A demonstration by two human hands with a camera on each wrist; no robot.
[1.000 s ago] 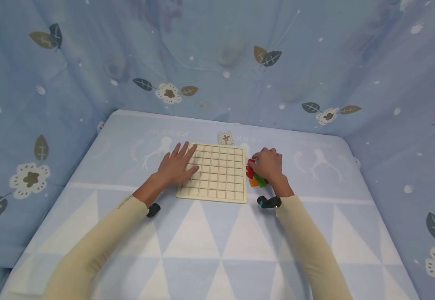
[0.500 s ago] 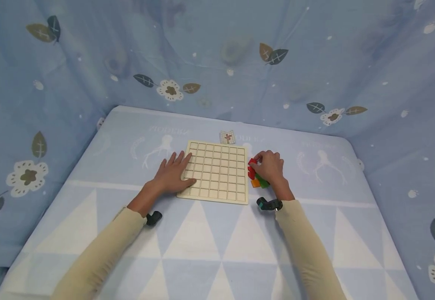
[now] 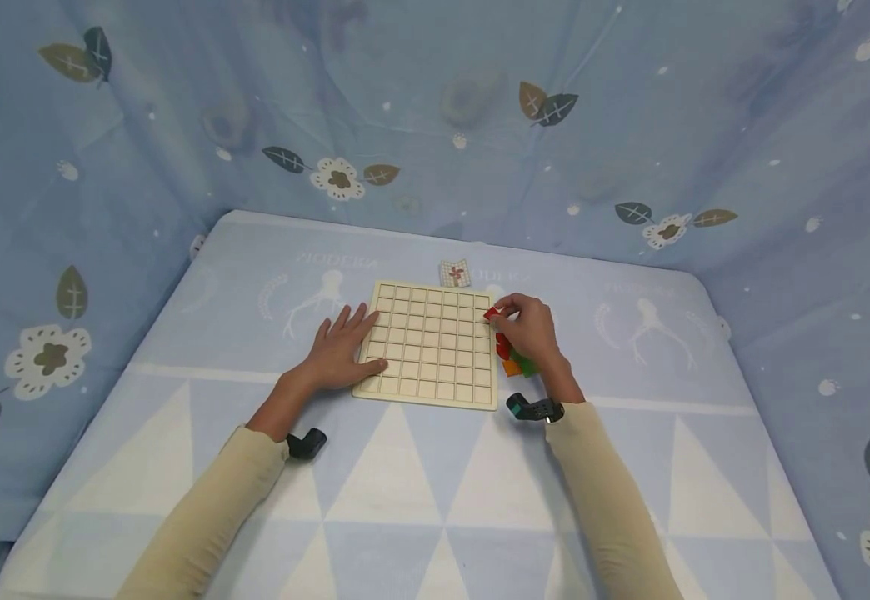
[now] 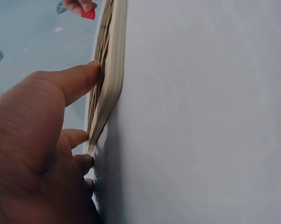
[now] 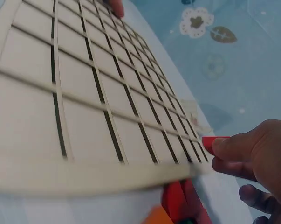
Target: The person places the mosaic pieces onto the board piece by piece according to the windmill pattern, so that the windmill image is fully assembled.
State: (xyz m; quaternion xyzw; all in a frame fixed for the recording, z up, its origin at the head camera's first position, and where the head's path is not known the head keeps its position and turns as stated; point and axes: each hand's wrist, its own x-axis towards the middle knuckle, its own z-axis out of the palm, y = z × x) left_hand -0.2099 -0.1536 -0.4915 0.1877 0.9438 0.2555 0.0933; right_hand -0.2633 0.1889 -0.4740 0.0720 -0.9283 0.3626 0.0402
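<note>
A pale blue tabletop [image 3: 442,454] — white triangles [image 3: 386,479] across its near part, faint lettering [image 3: 337,261] toward its far edge — bears a light gridded board [image 3: 429,343]. Just beyond lies a small card [image 3: 455,273]; beside the board's right edge, red, orange and green pieces [image 3: 512,367].

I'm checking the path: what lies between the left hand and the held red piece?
The head view shows only the bare board between the left hand and the held red piece.

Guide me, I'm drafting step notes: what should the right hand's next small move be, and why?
Probably lower the red piece into the board: the right hand pinches it near the board's right edge, and visible cells look empty.
</note>
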